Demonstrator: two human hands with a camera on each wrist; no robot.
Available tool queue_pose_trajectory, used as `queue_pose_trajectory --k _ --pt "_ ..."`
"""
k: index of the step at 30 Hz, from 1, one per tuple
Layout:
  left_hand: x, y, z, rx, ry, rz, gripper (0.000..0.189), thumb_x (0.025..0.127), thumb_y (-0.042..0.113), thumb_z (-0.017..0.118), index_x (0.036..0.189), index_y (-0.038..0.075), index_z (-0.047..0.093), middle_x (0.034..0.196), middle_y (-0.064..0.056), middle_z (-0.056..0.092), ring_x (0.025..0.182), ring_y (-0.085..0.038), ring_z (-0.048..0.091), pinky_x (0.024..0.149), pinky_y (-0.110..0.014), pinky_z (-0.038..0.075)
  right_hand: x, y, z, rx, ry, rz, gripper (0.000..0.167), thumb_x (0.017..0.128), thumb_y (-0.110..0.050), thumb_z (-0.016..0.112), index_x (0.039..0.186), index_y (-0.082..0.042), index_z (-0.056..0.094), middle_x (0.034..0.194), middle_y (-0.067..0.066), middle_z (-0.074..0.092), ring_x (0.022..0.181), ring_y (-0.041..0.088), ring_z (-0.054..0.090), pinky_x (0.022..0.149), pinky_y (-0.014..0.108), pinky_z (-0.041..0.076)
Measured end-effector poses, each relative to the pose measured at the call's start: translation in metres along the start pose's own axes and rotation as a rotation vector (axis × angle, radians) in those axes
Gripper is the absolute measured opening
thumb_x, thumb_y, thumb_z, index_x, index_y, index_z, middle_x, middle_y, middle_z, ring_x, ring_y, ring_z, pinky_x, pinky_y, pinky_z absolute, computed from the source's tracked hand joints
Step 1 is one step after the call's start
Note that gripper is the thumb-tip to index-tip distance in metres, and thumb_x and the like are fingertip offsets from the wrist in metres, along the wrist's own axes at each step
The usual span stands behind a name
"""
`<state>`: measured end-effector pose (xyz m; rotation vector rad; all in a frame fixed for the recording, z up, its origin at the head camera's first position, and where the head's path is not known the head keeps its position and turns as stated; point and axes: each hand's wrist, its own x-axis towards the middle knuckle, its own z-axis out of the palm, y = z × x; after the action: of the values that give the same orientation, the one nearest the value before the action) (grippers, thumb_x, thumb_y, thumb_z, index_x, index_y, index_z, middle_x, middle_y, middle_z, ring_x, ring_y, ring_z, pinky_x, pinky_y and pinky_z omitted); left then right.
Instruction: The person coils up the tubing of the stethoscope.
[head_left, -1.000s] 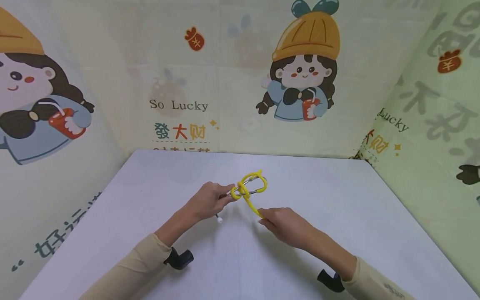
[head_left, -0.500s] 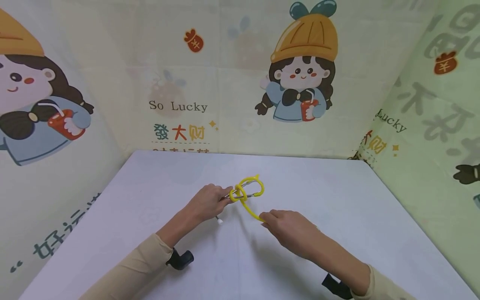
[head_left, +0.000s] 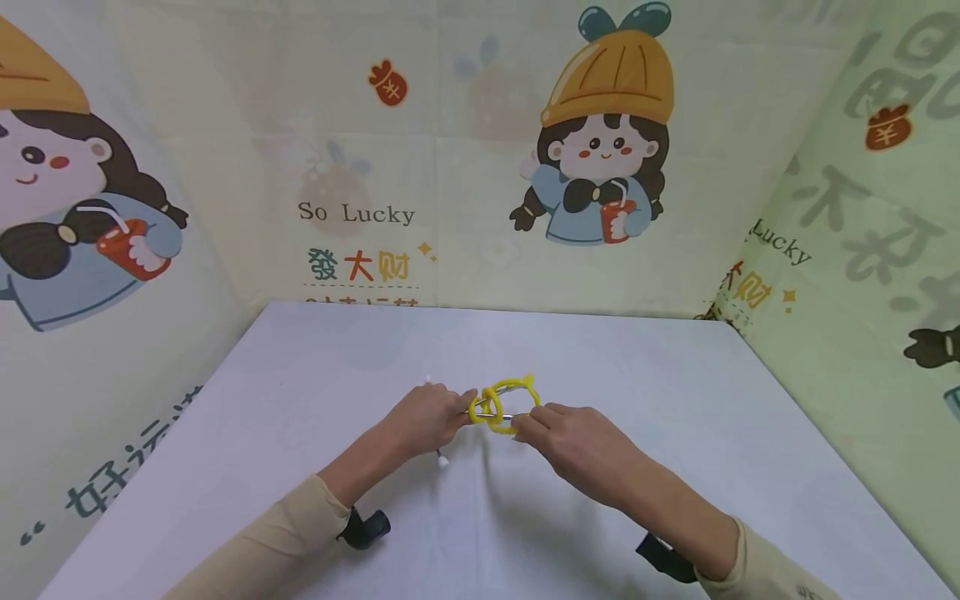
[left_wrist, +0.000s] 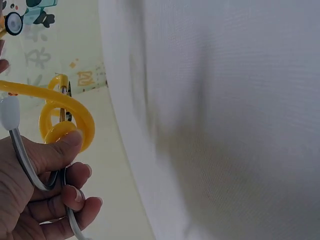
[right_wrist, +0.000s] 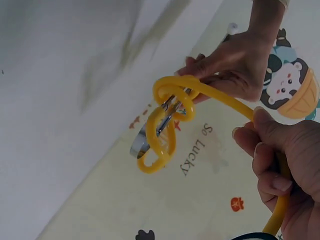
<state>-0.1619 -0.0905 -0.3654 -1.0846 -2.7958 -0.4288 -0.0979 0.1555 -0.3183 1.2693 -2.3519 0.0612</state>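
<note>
Centrally held: a stethoscope (head_left: 487, 409), raised over the bench (head_left: 600, 358) just below the middle of the head view, between both hands.
Left hand (head_left: 429, 423): left of centre in the head view; its fingers (left_wrist: 77, 175) curl round the metal ear tubes (left_wrist: 24, 157), thumb on a yellow coil at the left of its wrist view.
Right hand (head_left: 576, 446): right of centre; its fingers (right_wrist: 272, 182) grasp the yellow tubing (right_wrist: 227, 96), which leaves the fist toward the lower right of its wrist view.
Tubing loops: wound around the metal at the middle of the right wrist view, with another loop down and left.
Ear tips: white, one (head_left: 442, 461) below the left hand in the head view, another (head_left: 428, 380) above it.
Chest piece (left_wrist: 13, 23): round, dark-rimmed, upper left of the left wrist view.
Sleeves: beige (head_left: 292, 525), lower left and lower right.
Backdrop (head_left: 480, 167): cartoon-printed, across the upper frame.
</note>
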Motion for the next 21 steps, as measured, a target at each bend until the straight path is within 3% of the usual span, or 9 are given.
queue_pose_trajectory --k 7,14,21 --pt "-0.006 0.001 -0.003 0.01 -0.042 0.098 0.042 0.097 0.019 0.071 0.134 0.0 0.066 0.069 -0.004 0.067 0.055 -0.007 0.037 0.052 -0.02 0.031 0.004 0.014 -0.002 0.001 -0.017 0.016 0.037 0.076 -0.001 0.088 0.107 -0.01 0.07 0.089 -0.002 0.069 0.076 0.011 0.066 0.061 0.021 0.054" --pt "-0.008 0.003 -0.004 0.034 -0.053 0.192 0.044 0.094 0.014 0.075 0.134 -0.001 0.065 0.085 -0.005 0.077 0.058 -0.007 0.051 0.055 -0.018 0.039 0.008 0.029 0.003 0.016 0.067 0.007 0.039 0.074 -0.001 0.09 0.107 -0.011 0.072 0.088 -0.004 0.07 0.077 0.01 0.066 0.061 0.021 0.054" --pt "-0.011 0.001 -0.005 0.03 -0.018 0.323 0.04 0.093 0.012 0.076 0.13 0.004 0.066 0.082 0.0 0.076 0.059 -0.005 0.051 0.057 -0.014 0.039 0.007 0.044 0.011 0.076 0.132 0.024 0.04 0.072 -0.001 0.091 0.105 -0.014 0.073 0.086 -0.005 0.071 0.076 0.009 0.067 0.062 0.023 0.056"
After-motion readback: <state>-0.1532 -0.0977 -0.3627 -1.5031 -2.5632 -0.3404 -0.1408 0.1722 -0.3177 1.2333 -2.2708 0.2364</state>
